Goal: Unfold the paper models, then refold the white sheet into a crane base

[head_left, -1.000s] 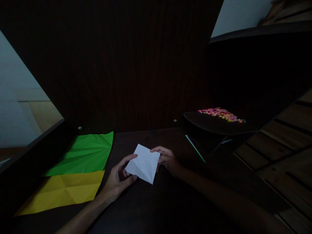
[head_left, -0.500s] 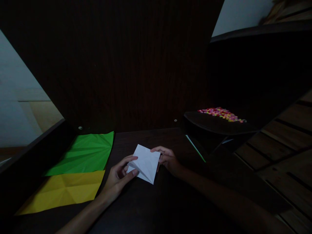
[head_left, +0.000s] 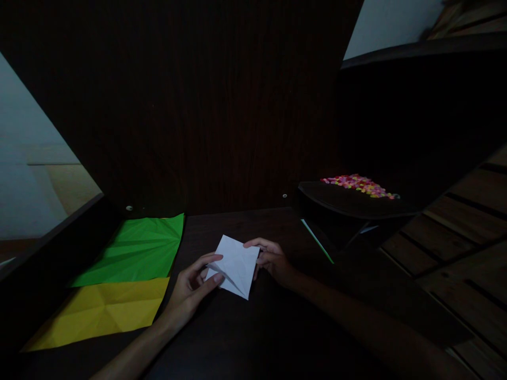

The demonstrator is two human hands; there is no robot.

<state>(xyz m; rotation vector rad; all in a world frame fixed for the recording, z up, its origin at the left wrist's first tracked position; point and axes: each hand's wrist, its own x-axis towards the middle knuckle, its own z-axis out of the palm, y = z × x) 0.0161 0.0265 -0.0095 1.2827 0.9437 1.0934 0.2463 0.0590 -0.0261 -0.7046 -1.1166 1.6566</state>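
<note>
A creased white paper square [head_left: 234, 264] lies tilted on the dark table [head_left: 253, 327], held between both hands. My left hand [head_left: 190, 287] pinches its lower left corner, with the fingers pushing that flap up and inward. My right hand [head_left: 271, 259] grips the paper's right corner with thumb and fingers.
A creased green sheet [head_left: 137, 250] and a yellow sheet [head_left: 103, 310] lie at the left of the table. A dark tray [head_left: 348, 203] with several small colourful pieces [head_left: 358, 184] stands at the right, beside a thin green stick [head_left: 317, 240]. A dark wooden wall rises behind.
My left fingers have slid under the paper's lower left edge and lifted that flap inward. The right hand has barely moved.
</note>
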